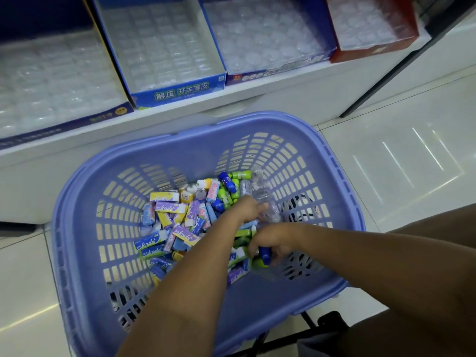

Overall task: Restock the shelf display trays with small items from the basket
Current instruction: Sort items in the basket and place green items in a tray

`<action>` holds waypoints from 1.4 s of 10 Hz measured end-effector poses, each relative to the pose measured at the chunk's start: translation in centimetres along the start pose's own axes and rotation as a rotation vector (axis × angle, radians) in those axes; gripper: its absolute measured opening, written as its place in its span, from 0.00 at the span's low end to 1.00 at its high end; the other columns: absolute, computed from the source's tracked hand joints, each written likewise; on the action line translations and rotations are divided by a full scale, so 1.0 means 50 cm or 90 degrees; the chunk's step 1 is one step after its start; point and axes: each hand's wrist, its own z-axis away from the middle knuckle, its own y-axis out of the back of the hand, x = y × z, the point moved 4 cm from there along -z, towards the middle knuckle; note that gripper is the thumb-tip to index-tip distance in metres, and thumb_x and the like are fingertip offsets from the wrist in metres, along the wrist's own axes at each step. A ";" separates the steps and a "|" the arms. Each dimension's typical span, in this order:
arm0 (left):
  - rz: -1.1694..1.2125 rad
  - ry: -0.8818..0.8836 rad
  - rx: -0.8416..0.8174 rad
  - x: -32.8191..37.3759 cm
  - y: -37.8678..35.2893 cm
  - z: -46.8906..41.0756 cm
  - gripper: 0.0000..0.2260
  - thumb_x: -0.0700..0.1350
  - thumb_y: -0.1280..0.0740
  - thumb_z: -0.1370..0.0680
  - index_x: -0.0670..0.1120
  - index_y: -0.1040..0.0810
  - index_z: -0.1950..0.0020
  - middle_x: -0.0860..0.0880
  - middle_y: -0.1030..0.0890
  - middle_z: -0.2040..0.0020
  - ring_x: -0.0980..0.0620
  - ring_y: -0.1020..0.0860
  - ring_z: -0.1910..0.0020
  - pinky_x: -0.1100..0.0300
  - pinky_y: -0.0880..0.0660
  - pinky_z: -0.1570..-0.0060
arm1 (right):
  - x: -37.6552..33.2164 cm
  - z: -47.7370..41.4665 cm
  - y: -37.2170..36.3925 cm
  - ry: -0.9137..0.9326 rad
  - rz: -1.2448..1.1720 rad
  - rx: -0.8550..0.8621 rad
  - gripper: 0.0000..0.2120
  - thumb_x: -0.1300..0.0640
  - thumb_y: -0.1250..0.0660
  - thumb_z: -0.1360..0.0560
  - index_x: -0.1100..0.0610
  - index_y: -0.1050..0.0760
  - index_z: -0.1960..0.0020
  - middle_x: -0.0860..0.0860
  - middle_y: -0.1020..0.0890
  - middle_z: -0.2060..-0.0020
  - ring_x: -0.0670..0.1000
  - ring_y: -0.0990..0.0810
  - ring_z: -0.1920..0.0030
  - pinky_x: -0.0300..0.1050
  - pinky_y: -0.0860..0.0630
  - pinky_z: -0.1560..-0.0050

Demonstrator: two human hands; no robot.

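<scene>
Both arms are reaching down into the purple basket (pixel 185 153), which is sitting just in front of the white shelf (pixel 283 99) above the pale tiled floor (pixel 386 163). A heap of small items (pixel 180 222), little boxes and bottle shapes in yellow, purple, blue and green, is lying across the basket's bottom, thicker toward its left and far sides.

The left hand (pixel 248 211) is lying at the middle of the heap with its fingers touching a crumpled clear plastic piece (pixel 266 199) that is leaning toward the basket's right wall. The blur makes it impossible to tell whether it is actually gripping that plastic. The right hand (pixel 273 240) is lying nearer the basket's right wall, its fingers curling down around a blue bottle-shaped item (pixel 265 255) and holding it.

The display trays (pixel 180 91) are standing side by side along the shelf's front edge, three blue and one red, each lined with a clear moulded insert.
</scene>
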 end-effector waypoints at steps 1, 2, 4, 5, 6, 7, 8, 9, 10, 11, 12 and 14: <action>-0.051 -0.041 -0.014 0.028 0.011 0.023 0.19 0.49 0.42 0.18 0.35 0.26 0.37 0.38 0.21 0.45 0.43 0.22 0.48 0.58 0.26 0.56 | -0.015 0.042 -0.025 0.099 0.093 0.053 0.19 0.64 0.34 0.28 0.57 0.35 0.39 0.53 0.26 0.51 0.50 0.26 0.55 0.44 0.25 0.58; -0.259 -0.104 0.102 0.067 0.067 0.040 0.14 0.43 0.40 0.20 0.35 0.24 0.41 0.34 0.21 0.45 0.38 0.23 0.44 0.52 0.27 0.55 | -0.027 0.083 -0.062 0.154 0.246 0.048 0.41 0.58 0.34 0.27 0.54 0.56 0.23 0.56 0.26 0.40 0.51 0.27 0.52 0.43 0.28 0.58; -0.571 -0.205 0.133 0.023 0.110 0.042 0.26 0.53 0.36 0.23 0.48 0.36 0.26 0.45 0.34 0.27 0.44 0.39 0.27 0.52 0.38 0.30 | -0.051 0.167 -0.104 0.226 0.357 -0.043 0.35 0.63 0.40 0.22 0.57 0.58 0.23 0.55 0.34 0.29 0.54 0.27 0.38 0.43 0.29 0.61; -0.664 -0.223 0.207 -0.038 0.106 0.048 0.29 0.57 0.39 0.22 0.47 0.40 0.25 0.47 0.40 0.24 0.47 0.48 0.24 0.52 0.51 0.26 | -0.059 0.184 -0.129 0.251 0.401 -0.053 0.33 0.62 0.41 0.22 0.55 0.54 0.22 0.53 0.41 0.25 0.56 0.36 0.29 0.50 0.31 0.35; -0.633 -0.273 0.311 -0.046 0.126 0.060 0.22 0.58 0.39 0.23 0.47 0.27 0.34 0.48 0.32 0.32 0.47 0.38 0.31 0.56 0.41 0.30 | -0.079 0.164 -0.128 0.209 0.381 -0.126 0.28 0.65 0.41 0.22 0.56 0.44 0.24 0.56 0.36 0.27 0.57 0.31 0.32 0.48 0.26 0.42; -0.592 -0.262 0.314 -0.053 0.142 0.071 0.18 0.56 0.38 0.23 0.47 0.22 0.40 0.50 0.31 0.33 0.48 0.35 0.34 0.55 0.37 0.33 | -0.129 0.129 -0.052 0.214 0.293 -0.060 0.16 0.65 0.41 0.22 0.66 0.28 0.36 0.64 0.24 0.38 0.60 0.20 0.46 0.42 0.24 0.55; -0.591 -0.255 0.337 -0.059 0.136 0.084 0.20 0.60 0.39 0.23 0.49 0.21 0.40 0.52 0.33 0.31 0.49 0.35 0.34 0.54 0.38 0.33 | -0.202 0.085 0.073 0.318 0.505 0.390 0.13 0.63 0.41 0.24 0.64 0.22 0.44 0.61 0.20 0.45 0.59 0.22 0.45 0.48 0.25 0.47; -0.569 -0.241 0.364 -0.061 0.129 0.097 0.21 0.64 0.39 0.25 0.49 0.20 0.44 0.53 0.32 0.32 0.48 0.35 0.35 0.53 0.37 0.35 | -0.220 0.024 0.117 0.349 0.575 0.491 0.16 0.63 0.40 0.25 0.63 0.28 0.38 0.62 0.24 0.40 0.59 0.26 0.40 0.48 0.29 0.42; -0.552 -0.227 0.390 -0.062 0.126 0.107 0.18 0.62 0.36 0.26 0.50 0.21 0.49 0.51 0.31 0.35 0.47 0.34 0.37 0.52 0.36 0.38 | -0.212 -0.030 0.116 0.315 0.680 0.523 0.23 0.63 0.39 0.26 0.63 0.37 0.32 0.60 0.29 0.36 0.60 0.32 0.35 0.51 0.32 0.38; -0.505 -0.195 0.424 -0.071 0.138 0.115 0.15 0.58 0.33 0.26 0.50 0.21 0.48 0.51 0.30 0.37 0.47 0.34 0.36 0.54 0.36 0.38 | -0.216 -0.047 0.103 0.301 0.704 0.595 0.23 0.62 0.40 0.26 0.63 0.39 0.33 0.61 0.32 0.36 0.62 0.33 0.35 0.54 0.34 0.37; -0.449 -0.164 0.439 -0.088 0.156 0.122 0.13 0.55 0.32 0.26 0.49 0.22 0.46 0.49 0.28 0.40 0.47 0.32 0.38 0.56 0.37 0.39 | -0.230 -0.053 0.097 0.271 0.702 0.596 0.25 0.59 0.35 0.28 0.62 0.38 0.34 0.60 0.32 0.36 0.61 0.33 0.35 0.53 0.35 0.35; -0.409 -0.128 0.474 -0.095 0.144 0.127 0.15 0.54 0.34 0.25 0.49 0.24 0.42 0.49 0.28 0.40 0.49 0.33 0.38 0.57 0.40 0.37 | -0.232 -0.069 0.081 0.213 0.684 0.547 0.34 0.53 0.33 0.26 0.64 0.46 0.28 0.61 0.40 0.30 0.61 0.38 0.31 0.52 0.37 0.32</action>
